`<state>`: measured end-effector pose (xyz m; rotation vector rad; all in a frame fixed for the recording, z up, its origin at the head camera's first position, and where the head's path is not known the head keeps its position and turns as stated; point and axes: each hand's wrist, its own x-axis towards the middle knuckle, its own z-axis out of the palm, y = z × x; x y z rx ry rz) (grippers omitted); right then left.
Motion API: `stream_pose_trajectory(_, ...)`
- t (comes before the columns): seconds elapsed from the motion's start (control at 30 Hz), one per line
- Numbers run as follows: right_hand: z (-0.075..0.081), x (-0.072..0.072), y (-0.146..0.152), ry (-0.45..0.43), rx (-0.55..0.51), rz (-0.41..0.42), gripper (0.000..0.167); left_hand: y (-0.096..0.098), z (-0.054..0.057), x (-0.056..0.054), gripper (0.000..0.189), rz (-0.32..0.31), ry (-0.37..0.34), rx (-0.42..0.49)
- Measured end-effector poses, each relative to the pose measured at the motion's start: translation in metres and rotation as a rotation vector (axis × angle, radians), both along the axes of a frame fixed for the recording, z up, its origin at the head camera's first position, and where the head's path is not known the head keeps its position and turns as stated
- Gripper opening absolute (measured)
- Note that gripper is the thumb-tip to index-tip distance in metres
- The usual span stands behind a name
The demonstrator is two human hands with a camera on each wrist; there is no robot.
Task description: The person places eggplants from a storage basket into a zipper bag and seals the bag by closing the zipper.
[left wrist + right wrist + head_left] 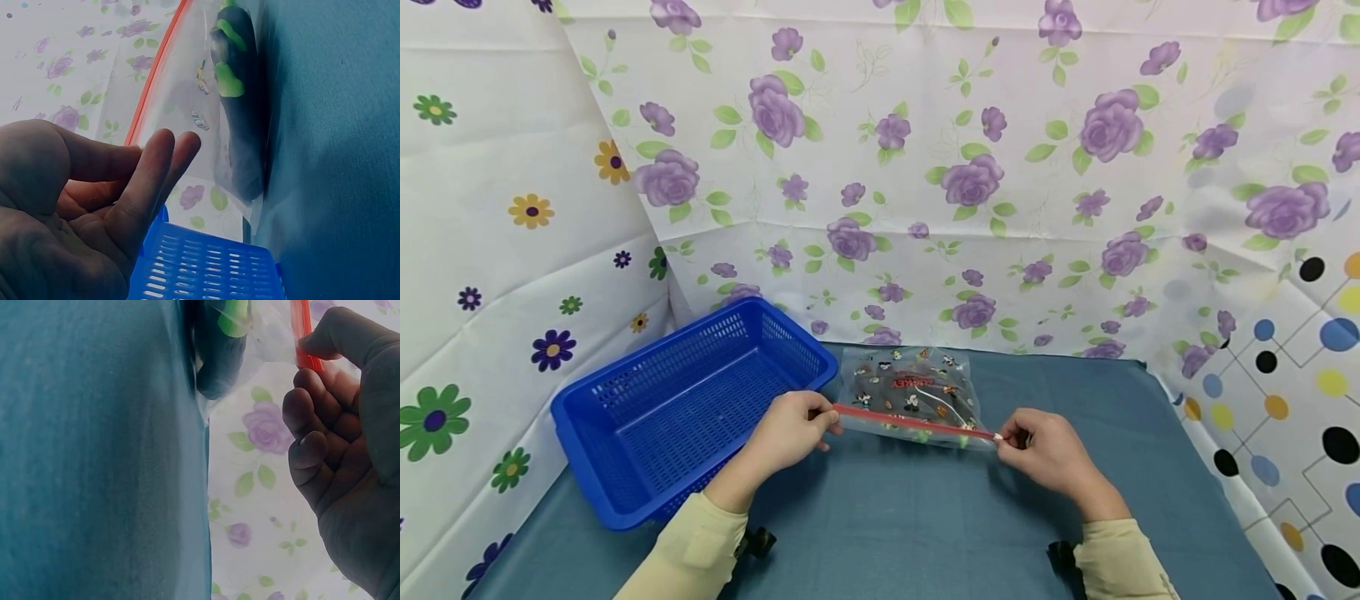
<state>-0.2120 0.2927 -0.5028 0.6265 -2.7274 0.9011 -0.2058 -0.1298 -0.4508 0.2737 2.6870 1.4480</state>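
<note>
A clear printed zip bag lies on the table, its red zip strip lifted along the near edge. My left hand pinches the strip's left end between thumb and index finger, other fingers loosely extended. At the right end, my right hand pinches the strip by a small white piece, its remaining fingers curled. Inside the bag is a dark, rounded, long item with bright green patches; its kind cannot be told. The right wrist view shows the end of this dark item below the red strip.
A blue perforated plastic basket stands at the left, close to the bag and my left forearm. Blue-grey cloth covers the table. Flower-printed sheets rise behind and at the left, and a dotted sheet hangs at the right.
</note>
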Motion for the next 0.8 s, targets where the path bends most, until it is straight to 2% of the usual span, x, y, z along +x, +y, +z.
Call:
stream_pose_trajectory(0.2,0.000,0.001,0.002,-0.053,0.016,-0.002,0.028,-0.003,0.001,0.000,0.018,-0.097,-0.004,-0.043)
stream_pose_trajectory(0.33,0.000,-0.001,0.003,-0.108,0.020,0.025,0.025,-0.006,0.000,-0.002,0.014,-0.154,0.011,-0.113)
stream_pose_trajectory(0.57,-0.004,-0.004,0.001,-0.156,0.021,0.082,0.025,-0.006,-0.003,0.000,0.009,-0.252,0.089,-0.251)
stream_pose_trajectory(0.7,-0.005,-0.005,0.001,-0.152,0.025,0.109,0.023,-0.005,-0.001,0.005,0.014,-0.286,0.095,-0.319)
stream_pose_trajectory(0.8,-0.005,-0.005,0.000,-0.127,0.031,0.125,0.018,-0.002,0.003,0.010,0.022,-0.281,0.087,-0.379)
